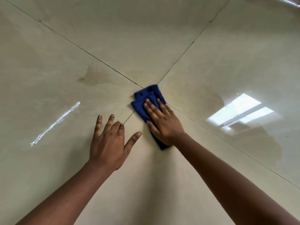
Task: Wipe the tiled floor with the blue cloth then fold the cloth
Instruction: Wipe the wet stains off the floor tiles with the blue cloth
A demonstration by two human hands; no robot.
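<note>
Beige tiled floor (pixel 162 38), damp smear (pixel 95 75)

The right hand (pixel 162 122) covers the middle of the blue cloth (pixel 146 96), which hides the crossing of 4 floor tiles (pixel 146 46). Both forearms run off the bottom edge.

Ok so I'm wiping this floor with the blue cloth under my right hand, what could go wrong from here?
1. The blue cloth is bunched in uneven layers under your right hand, so it may bunch up further and skip patches.
2. The dull smudge up to the left lies outside the cloth's spot and could be missed.
3. Your left hand is spread over the glossy floor; it might slip or leave prints.
</note>
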